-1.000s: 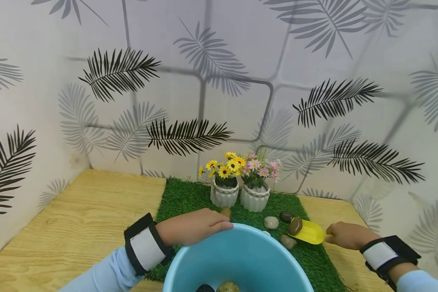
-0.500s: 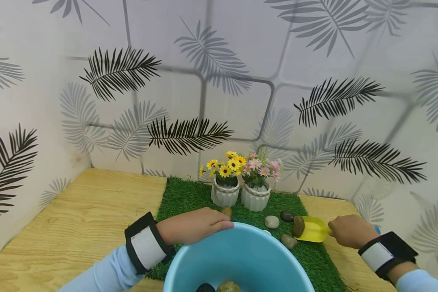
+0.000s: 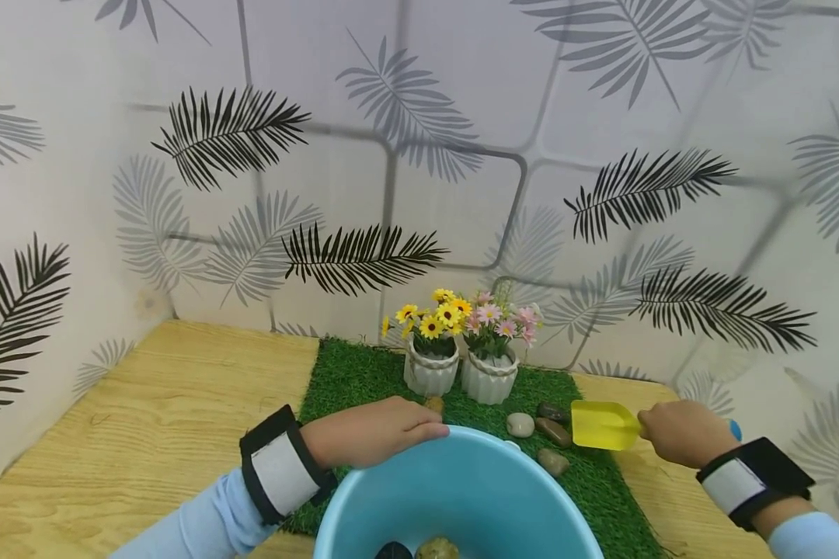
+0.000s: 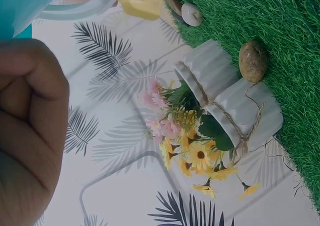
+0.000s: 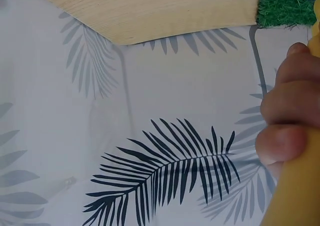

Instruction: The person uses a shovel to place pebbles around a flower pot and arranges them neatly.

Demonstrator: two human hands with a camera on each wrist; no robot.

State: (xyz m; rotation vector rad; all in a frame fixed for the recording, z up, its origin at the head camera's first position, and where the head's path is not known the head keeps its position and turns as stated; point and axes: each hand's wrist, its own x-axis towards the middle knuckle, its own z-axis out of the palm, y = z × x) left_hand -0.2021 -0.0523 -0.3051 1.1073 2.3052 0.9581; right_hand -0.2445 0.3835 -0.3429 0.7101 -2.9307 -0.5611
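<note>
My left hand [image 3: 377,431] grips the rim of a light blue bucket [image 3: 461,485] at the bottom middle of the head view. Inside the bucket lie a black stone [image 3: 394,551] and a mottled stone [image 3: 437,548]. At the right, my right hand [image 3: 688,433] holds a yellow toy shovel [image 3: 604,425] by its handle, and its scoop is bare. Close to the scoop's left edge lie a brown stone [image 3: 554,432] and a dark stone [image 3: 551,411]. A whitish stone [image 3: 520,425] and a grey-brown stone [image 3: 552,462] are left of them.
Two white pots, one with yellow flowers [image 3: 430,373] and one with pink flowers [image 3: 489,376], stand at the back of a green turf mat [image 3: 349,373]. A tan stone [image 4: 253,60] sits before them. The wooden table [image 3: 203,388] meets a leaf-patterned wall [image 3: 454,210].
The brown stone has come off the shovel's scoop and now lies on the turf. My right hand has drawn the shovel up and to the right. My left hand stays at the rim.
</note>
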